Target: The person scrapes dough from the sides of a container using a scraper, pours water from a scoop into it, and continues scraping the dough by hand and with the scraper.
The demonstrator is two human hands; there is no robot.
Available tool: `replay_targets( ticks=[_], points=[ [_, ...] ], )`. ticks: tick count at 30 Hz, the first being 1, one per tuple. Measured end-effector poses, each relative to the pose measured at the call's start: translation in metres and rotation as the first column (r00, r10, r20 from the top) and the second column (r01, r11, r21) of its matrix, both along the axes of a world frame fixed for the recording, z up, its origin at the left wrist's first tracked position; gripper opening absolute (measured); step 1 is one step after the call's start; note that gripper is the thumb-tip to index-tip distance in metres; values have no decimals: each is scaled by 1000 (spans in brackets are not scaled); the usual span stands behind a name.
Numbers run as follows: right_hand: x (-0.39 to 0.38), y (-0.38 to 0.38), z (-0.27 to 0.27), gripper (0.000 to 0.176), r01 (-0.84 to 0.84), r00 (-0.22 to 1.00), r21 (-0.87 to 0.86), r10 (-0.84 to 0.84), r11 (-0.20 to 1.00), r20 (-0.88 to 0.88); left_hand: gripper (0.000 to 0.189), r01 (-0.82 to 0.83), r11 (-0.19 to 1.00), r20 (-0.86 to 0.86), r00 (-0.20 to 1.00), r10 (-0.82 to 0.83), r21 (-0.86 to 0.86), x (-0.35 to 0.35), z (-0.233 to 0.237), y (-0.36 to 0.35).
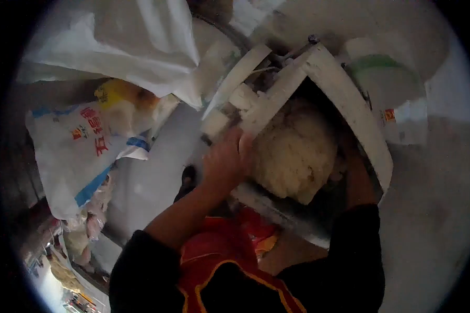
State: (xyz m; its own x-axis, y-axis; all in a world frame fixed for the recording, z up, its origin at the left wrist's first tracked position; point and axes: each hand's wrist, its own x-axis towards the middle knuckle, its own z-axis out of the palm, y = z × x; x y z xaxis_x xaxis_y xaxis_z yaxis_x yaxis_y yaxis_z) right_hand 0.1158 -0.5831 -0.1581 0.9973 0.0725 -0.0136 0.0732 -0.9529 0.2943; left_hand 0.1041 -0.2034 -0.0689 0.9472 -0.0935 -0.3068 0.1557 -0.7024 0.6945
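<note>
A large pale yellowish lump of dough (297, 151) lies in the dark, deep opening of a flour-dusted machine that looks like a dough mixer. Its off-white rim (344, 78) frames the dough on several sides. My left hand (227, 159) is closed over the near left part of the rim, close beside the dough; its fingertips are partly hidden. My right hand (344, 159) reaches down inside the opening on the dough's right side. It is in shadow against the dough, and its fingers barely show.
On the left lies a white printed sack (70, 151) with blue stripes, beside a yellow-and-white bag (122, 99). White sheeting (125, 47) hangs at upper left. A white bucket (397, 109) with a green band stands right of the machine. A grey floor (151, 193) shows below.
</note>
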Motion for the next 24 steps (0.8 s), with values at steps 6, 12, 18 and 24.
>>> replay_targets(
  ticks=[6, 12, 18, 24],
  points=[
    [-53, 84, 123, 45, 334, 890, -28, -325, 942, -318, 38, -12, 1000, 29, 1000, 12, 24, 1, 2, -2],
    [-192, 120, 166, 48, 382, 866, 23, -349, 924, -359, 47, -2, 999, 72, 997, -2, 51, -3, 8, 0],
    [-257, 129, 183, 42, 487, 871, 278, -440, 828, -216, 43, 210, 942, 349, 889, -296, 263, -11, -13, 7],
    [-255, 142, 181, 42, 619, 768, 140, -557, 773, -317, 44, 216, 833, 643, 547, -536, 510, 1, -52, 20]
  ],
)
